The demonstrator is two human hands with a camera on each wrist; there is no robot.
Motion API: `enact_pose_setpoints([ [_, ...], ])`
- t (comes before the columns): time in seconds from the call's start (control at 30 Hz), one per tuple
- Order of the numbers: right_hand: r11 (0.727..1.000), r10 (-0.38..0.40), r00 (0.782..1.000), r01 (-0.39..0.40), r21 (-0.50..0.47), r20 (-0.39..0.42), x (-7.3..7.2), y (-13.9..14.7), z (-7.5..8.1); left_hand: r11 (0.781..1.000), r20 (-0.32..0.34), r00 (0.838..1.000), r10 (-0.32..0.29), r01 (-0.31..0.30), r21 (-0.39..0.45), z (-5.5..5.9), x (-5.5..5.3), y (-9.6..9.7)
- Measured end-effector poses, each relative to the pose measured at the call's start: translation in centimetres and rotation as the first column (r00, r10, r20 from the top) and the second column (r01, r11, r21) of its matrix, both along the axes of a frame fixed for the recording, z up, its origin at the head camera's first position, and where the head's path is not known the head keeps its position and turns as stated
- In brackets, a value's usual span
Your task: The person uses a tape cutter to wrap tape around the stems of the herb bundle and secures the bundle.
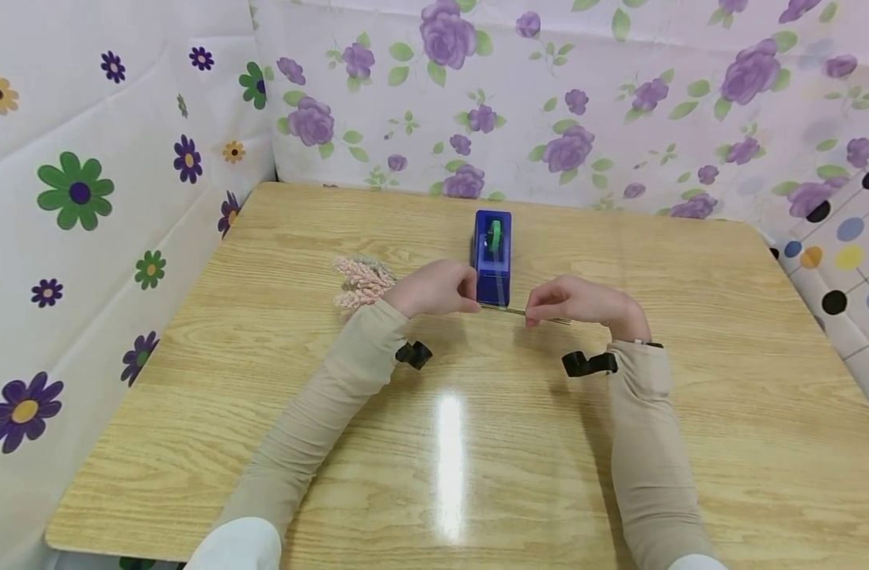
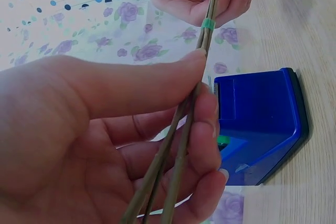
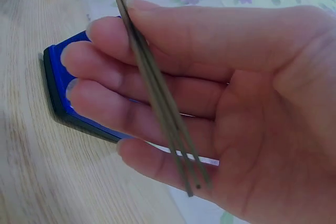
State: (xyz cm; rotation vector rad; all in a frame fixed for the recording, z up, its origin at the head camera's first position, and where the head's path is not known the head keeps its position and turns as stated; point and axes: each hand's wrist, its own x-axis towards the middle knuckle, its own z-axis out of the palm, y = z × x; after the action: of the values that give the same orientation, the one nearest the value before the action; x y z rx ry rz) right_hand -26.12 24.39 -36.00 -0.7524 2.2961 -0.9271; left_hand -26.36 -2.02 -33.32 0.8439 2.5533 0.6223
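My left hand (image 1: pixel 438 289) pinches the thin greenish-brown stems (image 1: pixel 502 309) of a flower bunch between thumb and fingers. The bunch's pale pink flower heads (image 1: pixel 363 286) show to the left of that hand, partly hidden by it. A band of green tape (image 2: pixel 208 23) wraps the stems between the two hands. Farther along, my right hand (image 1: pixel 580 301) holds the same stems between thumb and forefinger, and the loose stem ends (image 3: pixel 186 177) cross its other fingers. Just behind the stems stands a blue tape dispenser (image 1: pixel 493 289) with a green tape roll (image 1: pixel 495 236) in it.
The light wood table (image 1: pixel 520 459) reaches back to a wall covering with purple roses (image 1: pixel 449 36). Flower-printed sheeting (image 1: pixel 78 190) hangs at the left, and a dotted covering (image 1: pixel 848 253) is at the right. Black straps (image 1: pixel 415 354) stick out from both wrists.
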Motion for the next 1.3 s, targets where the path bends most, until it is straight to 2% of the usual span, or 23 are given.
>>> enact_pose_setpoints([
  [0.27,0.997,-0.070,0.996,0.069,-0.023,-0.046,0.2,0.0,-0.2,0.999,0.028,0.999,0.032,-0.032,0.022,-0.1,-0.1,0.0],
  [0.53,0.996,-0.064,0.998,0.063,-0.061,-0.018,0.5,0.2,-0.1,0.999,0.064,0.998,-0.006,0.003,0.044,-0.4,-0.3,0.0],
  [0.73,0.997,-0.066,0.998,0.066,-0.044,-0.017,0.4,0.1,-0.1,0.998,0.033,0.998,0.056,-0.058,0.032,-0.6,-0.2,0.1],
  [0.93,0.994,-0.109,0.994,0.108,-0.033,-0.018,0.4,-0.1,-0.3,0.994,-0.019,0.994,0.110,-0.109,0.028,-1.2,-0.2,0.3],
  [1.1,0.988,-0.152,0.988,0.152,-0.038,0.003,0.2,-0.2,-0.4,0.981,0.004,0.988,0.157,-0.157,0.118,-0.8,0.1,0.3],
  [1.17,0.986,-0.162,0.987,0.162,-0.042,0.008,0.2,-0.2,-0.4,0.978,0.012,0.990,0.143,-0.143,0.152,-0.4,0.2,0.3],
  [1.3,0.985,-0.160,0.987,0.161,-0.058,0.012,0.0,-0.3,-0.4,0.980,0.055,0.996,0.066,-0.075,0.186,0.2,0.6,0.6],
])
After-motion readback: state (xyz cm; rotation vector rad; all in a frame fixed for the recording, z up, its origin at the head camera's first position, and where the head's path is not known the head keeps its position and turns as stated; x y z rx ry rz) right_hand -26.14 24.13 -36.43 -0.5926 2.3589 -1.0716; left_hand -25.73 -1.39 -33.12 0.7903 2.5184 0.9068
